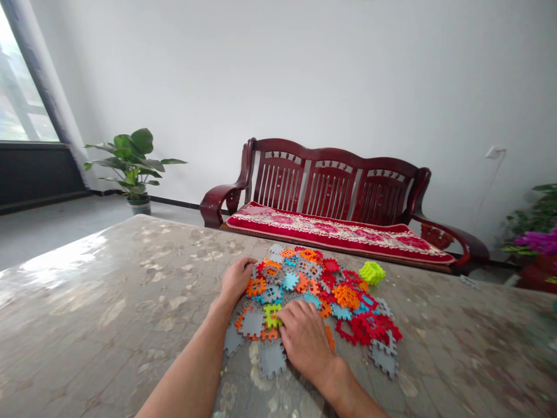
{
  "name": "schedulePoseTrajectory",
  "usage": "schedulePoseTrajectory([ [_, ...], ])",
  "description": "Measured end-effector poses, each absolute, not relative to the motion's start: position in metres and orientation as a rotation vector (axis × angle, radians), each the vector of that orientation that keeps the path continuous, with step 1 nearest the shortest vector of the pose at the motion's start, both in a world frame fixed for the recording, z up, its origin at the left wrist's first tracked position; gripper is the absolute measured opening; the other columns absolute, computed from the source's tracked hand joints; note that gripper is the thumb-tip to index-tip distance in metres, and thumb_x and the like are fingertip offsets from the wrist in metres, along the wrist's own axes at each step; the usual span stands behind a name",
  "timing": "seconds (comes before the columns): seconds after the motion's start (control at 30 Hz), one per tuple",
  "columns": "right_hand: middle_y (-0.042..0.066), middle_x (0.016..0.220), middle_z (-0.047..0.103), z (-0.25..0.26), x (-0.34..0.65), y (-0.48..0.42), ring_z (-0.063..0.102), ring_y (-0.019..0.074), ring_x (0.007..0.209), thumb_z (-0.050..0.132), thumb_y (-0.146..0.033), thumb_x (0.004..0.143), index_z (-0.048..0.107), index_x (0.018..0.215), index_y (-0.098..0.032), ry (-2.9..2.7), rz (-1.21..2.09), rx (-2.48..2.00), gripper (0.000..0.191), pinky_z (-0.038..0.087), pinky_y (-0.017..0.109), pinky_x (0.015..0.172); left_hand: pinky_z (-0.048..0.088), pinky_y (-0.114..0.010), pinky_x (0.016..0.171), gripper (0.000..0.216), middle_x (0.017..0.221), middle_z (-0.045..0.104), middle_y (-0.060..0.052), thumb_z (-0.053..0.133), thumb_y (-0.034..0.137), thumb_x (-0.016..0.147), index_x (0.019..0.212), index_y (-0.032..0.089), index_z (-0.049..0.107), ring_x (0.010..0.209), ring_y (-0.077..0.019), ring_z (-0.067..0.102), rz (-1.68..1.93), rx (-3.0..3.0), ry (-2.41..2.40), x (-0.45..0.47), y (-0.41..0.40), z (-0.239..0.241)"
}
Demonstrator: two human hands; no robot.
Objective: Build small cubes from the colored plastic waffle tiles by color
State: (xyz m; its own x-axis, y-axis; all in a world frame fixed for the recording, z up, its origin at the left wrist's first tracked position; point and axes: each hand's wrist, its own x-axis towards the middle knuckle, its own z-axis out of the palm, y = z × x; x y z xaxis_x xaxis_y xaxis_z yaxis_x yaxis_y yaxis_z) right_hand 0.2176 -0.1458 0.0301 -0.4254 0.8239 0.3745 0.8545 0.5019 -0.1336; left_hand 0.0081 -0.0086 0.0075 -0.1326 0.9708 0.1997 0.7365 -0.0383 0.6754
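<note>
Fingers [290, 313] half-curled, right hand [308, 335] touches a lime piece [270, 316], left hand [236, 280] the pile [290, 281]; neither grip shows clearly.

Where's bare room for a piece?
Bare brownish patterned tablecloth lies left of the left hand and right of the grey notched plastic tile at the near right of the multicoloured plastic heap. Crowded: the heap, around the right hand.

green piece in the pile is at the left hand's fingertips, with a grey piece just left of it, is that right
Wrong hand: the head view shows the green piece at the fingertips of the right hand. A grey piece does lie just left of it.
</note>
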Motion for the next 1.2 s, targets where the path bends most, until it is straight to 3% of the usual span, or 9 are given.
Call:
schedulePoseTrajectory([
  [0.3,0.001,0.081,0.062,0.021,0.218,-0.143,0.05,0.0199,0.081,0.058,-0.013,0.088,0.06,0.082,-0.023,-2.4,-0.388,-1.363,0.012,0.032,0.036,0.075,0.045,-0.027,0.088,0.035,0.11,0.074,-0.002,0.041,0.025,0.086,0.106,0.024,0.07,0.104,-0.0191,0.065,0.94,1.831,1.903,0.008,-0.007,0.007],
  [0.37,0.001,0.086,0.063,0.024,0.217,-0.145,0.051,0.0204,0.084,0.06,-0.019,0.088,0.061,0.09,-0.024,-2.395,-0.339,-1.38,0.005,0.033,0.036,0.077,0.046,-0.027,0.088,0.035,0.11,0.074,-0.002,0.041,0.026,0.086,0.106,0.024,0.07,0.103,-0.0192,0.065,0.938,1.824,1.909,0.008,-0.007,0.006],
  [0.5,0.001,0.098,0.064,0.03,0.214,-0.148,0.052,0.0216,0.092,0.066,-0.037,0.087,0.059,0.109,-0.028,-2.392,-0.274,-1.399,0.025,0.035,0.038,0.083,0.045,-0.027,0.088,0.034,0.11,0.074,-0.002,0.041,0.028,0.087,0.105,0.025,0.07,0.102,-0.0189,0.065,0.942,1.824,1.903,0.007,-0.006,0.005],
  [0.63,0.0,0.092,0.064,0.029,0.213,-0.145,0.052,0.0217,0.089,0.068,-0.041,0.085,0.062,0.097,-0.027,-2.423,-0.331,-1.416,0.02,0.036,0.038,0.083,0.046,-0.027,0.088,0.034,0.11,0.073,-0.002,0.041,0.027,0.086,0.106,0.025,0.07,0.102,-0.019,0.065,0.93,1.826,1.915,0.008,-0.007,0.006],
  [0.83,0.001,0.08,0.063,0.021,0.215,-0.139,0.053,0.0205,0.081,0.065,-0.022,0.087,0.062,0.086,-0.023,-2.406,-0.477,-1.328,0.003,0.036,0.038,0.088,0.046,-0.027,0.085,0.034,0.11,0.073,-0.001,0.042,0.027,0.086,0.105,0.025,0.07,0.102,-0.019,0.065,0.935,1.823,1.917,0.01,-0.011,0.012],
  [0.9,0.0,0.079,0.063,0.021,0.216,-0.139,0.054,0.0193,0.08,0.06,-0.016,0.089,0.063,0.087,-0.024,-2.357,-0.463,-1.316,0.008,0.035,0.037,0.092,0.047,-0.026,0.085,0.033,0.11,0.074,-0.001,0.043,0.026,0.086,0.104,0.025,0.07,0.101,-0.0187,0.065,0.94,1.827,1.918,0.01,-0.012,0.012],
  [1.2,0.004,0.091,0.071,0.034,0.259,-0.118,0.063,0.0176,0.086,0.047,-0.023,0.097,0.067,0.099,-0.023,-1.919,-0.278,-1.377,0.021,0.041,0.031,0.082,0.047,-0.026,0.087,0.033,0.11,0.074,-0.001,0.043,0.025,0.086,0.105,0.025,0.071,0.102,-0.0188,0.065,0.932,1.831,1.917,0.008,-0.01,0.011],
])
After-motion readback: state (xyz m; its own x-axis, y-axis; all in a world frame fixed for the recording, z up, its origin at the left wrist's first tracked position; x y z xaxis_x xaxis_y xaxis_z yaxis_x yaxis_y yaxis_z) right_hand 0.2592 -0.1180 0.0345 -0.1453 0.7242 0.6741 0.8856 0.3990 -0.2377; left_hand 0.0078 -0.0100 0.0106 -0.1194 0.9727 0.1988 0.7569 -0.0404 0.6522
